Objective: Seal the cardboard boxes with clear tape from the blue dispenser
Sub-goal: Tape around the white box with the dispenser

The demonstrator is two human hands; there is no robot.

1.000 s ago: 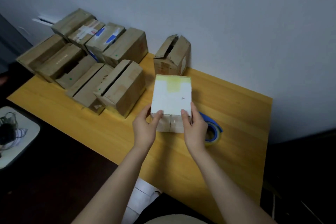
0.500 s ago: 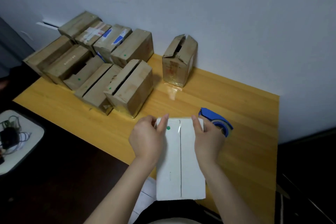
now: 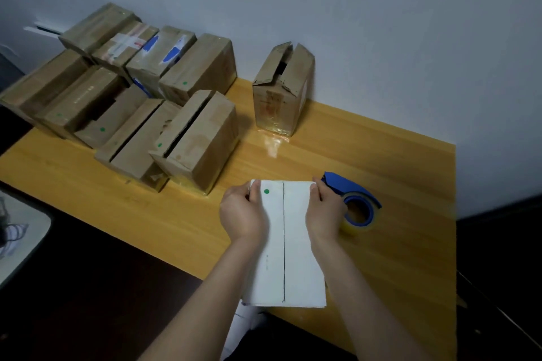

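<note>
A white cardboard box [image 3: 289,249] lies near the table's front edge, its two top flaps meeting in a dark centre seam and a green dot near its far left corner. My left hand [image 3: 242,215] grips the box's far left side, thumb on top. My right hand [image 3: 325,214] grips its far right side the same way. The blue tape dispenser [image 3: 356,199] with a roll of clear tape sits on the table just right of my right hand. A brown box [image 3: 280,91] with loose top flaps stands upright by the wall.
Several brown cardboard boxes [image 3: 123,97] are packed together at the back left of the yellow wooden table [image 3: 396,258]. A grey wall runs behind. A pale tray [image 3: 20,231] with cables sits lower left, off the table. Dark floor surrounds the table.
The white box has been tipped over and pulled toward me, from standing mid-table to lying flat at the front edge with its seam up. Both hands stayed on it.
</note>
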